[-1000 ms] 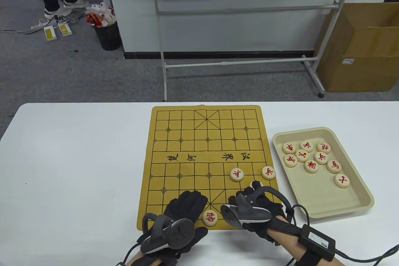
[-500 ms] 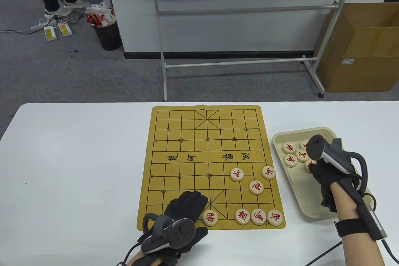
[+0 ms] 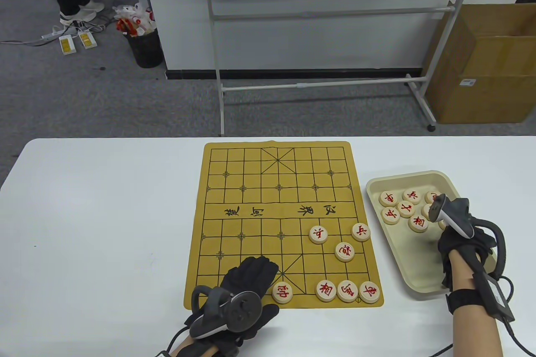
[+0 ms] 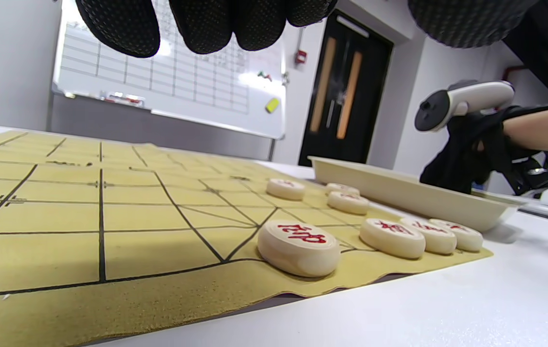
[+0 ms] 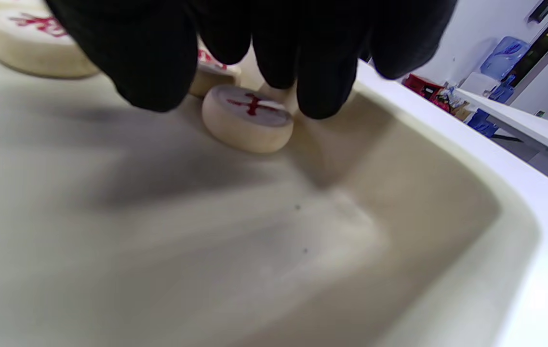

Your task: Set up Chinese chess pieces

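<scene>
A round wooden chess piece (image 5: 247,118) lies in the beige tray (image 3: 423,279), right of the yellow board (image 3: 251,189). The right hand (image 3: 462,244) hovers over it, fingertips (image 5: 327,91) apart, not gripping. The left hand (image 3: 247,286) rests flat on the board's near edge.

Surface: white table (image 3: 104,227)
On it, centre: yellow board mat (image 3: 251,189)
At 3 o'clock: beige tray (image 3: 423,176), just beside the mat
</scene>
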A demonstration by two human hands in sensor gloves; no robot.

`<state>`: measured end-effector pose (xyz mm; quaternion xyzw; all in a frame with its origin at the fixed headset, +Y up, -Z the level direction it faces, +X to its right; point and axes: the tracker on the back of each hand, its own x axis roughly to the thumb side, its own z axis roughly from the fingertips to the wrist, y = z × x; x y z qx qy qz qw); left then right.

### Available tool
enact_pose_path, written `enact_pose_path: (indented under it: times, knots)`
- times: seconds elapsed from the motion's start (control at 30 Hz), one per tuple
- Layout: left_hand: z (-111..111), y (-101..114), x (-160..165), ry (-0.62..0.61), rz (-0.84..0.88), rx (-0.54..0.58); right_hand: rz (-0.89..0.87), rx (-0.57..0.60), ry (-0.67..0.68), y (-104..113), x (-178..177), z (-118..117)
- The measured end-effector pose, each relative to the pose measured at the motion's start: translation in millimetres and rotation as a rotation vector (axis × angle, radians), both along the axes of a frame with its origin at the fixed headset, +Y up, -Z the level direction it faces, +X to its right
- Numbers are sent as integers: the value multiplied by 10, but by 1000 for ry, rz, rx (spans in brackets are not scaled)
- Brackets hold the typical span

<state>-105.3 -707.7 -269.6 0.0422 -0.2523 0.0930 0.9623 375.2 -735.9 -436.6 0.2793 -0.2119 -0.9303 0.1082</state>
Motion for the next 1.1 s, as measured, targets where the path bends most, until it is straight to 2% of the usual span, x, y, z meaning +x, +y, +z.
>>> enact_pose_path:
  times: [0.07,0.13,0.47,0.67,0.8,0.9,1.0,1.1]
  knots:
    - [-3,-5,3,-1,-5,-1,0,-35,-4,-31,-5,-7]
    - [-3,-8,8,-3,-7,-4,57,-10,3,-28,-4,-11]
    - [-9,-13,13,-2,-12,-8,32,-68,21,-45,-16,7]
    - [-12,-8,2,5,-7,-2,30,-19,65,-52,-10,61]
    - [-15,-2,-13,12,1,2,-127,120,169,140,-85,133]
    - [-16,9,-13,13,8,4,-198,255,295,417,-323,230]
    - [-16,6,-13,11,7,8,-254,333,479,669,-771,363]
    - [-13,10,-17,12,9,11,-296,376,675,797,-1325,527]
